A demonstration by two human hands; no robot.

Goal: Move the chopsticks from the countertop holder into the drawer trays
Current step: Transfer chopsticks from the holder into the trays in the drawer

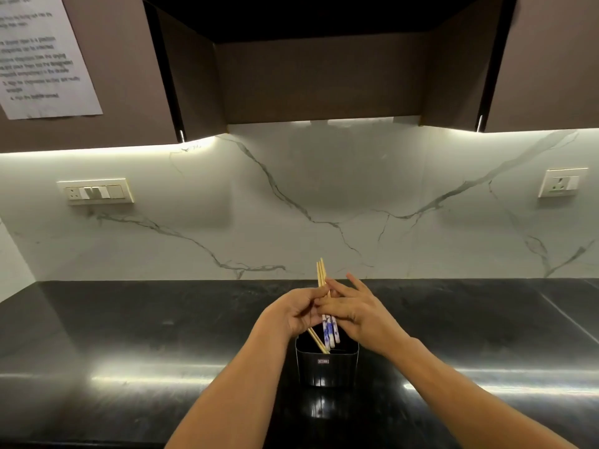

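Note:
A black holder [326, 367] stands on the dark countertop [162, 319] right in front of me. Just above its mouth, my left hand [291, 311] and my right hand [359, 307] meet around a bundle of chopsticks [330, 332]. The bundle has wooden tips poking up past my fingers and blue-and-white patterned ends hanging over the holder. My left hand is closed on the bundle; my right hand pinches it with thumb and forefinger while its other fingers spread out. Another wooden pair [317, 343] leans inside the holder. No drawer is in view.
A white marble backsplash [291, 205] rises behind the counter, with a switch plate [95, 191] at the left and a socket [562, 183] at the right. Dark upper cabinets [324, 76] hang overhead, and a printed paper sheet [42, 53] is stuck on the left one.

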